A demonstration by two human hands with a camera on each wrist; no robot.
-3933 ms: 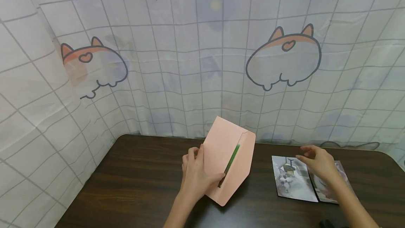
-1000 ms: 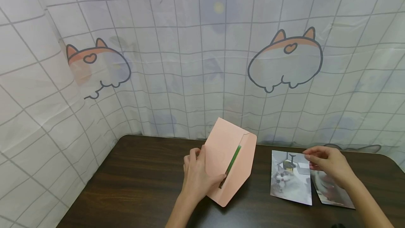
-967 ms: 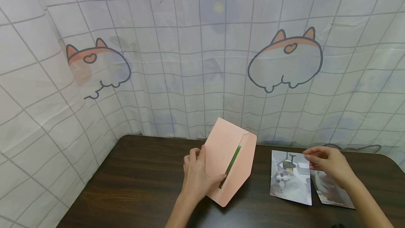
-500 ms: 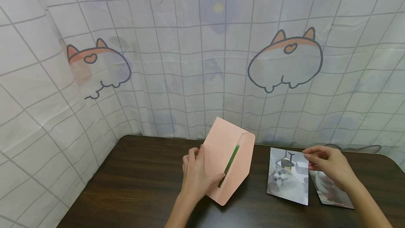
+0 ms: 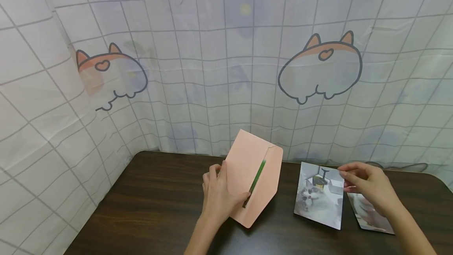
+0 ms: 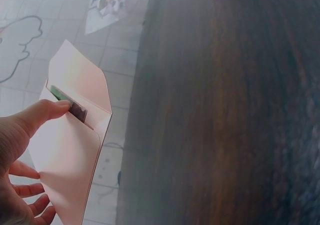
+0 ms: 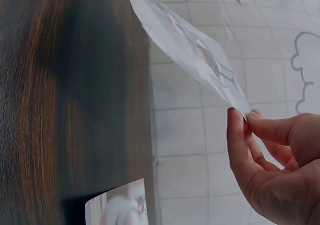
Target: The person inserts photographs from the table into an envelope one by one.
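Observation:
A pink envelope (image 5: pixel 240 164) with its flap open is held tilted in my left hand (image 5: pixel 220 196), thumb at the opening. Inside the opening shows the green and dark edge of a card or photo (image 6: pixel 70 104); the rest of it is hidden. My right hand (image 5: pixel 369 186) pinches a photo of a grey-and-white cat (image 5: pixel 318 198) by its upper right corner. In the right wrist view that photo is lifted off the table, bending slightly. A second photo (image 5: pixel 369 213) lies on the table under my right hand, partly covered by it.
The dark wooden table (image 5: pixel 159 200) backs onto a white gridded curtain (image 5: pixel 198 70) with cartoon animal drawings. Its far edge runs just behind the envelope and photos.
My right hand came to the cat photo, pinched its corner and raised it, swinging it to the left away from the second photo. The left hand with the envelope has barely shifted.

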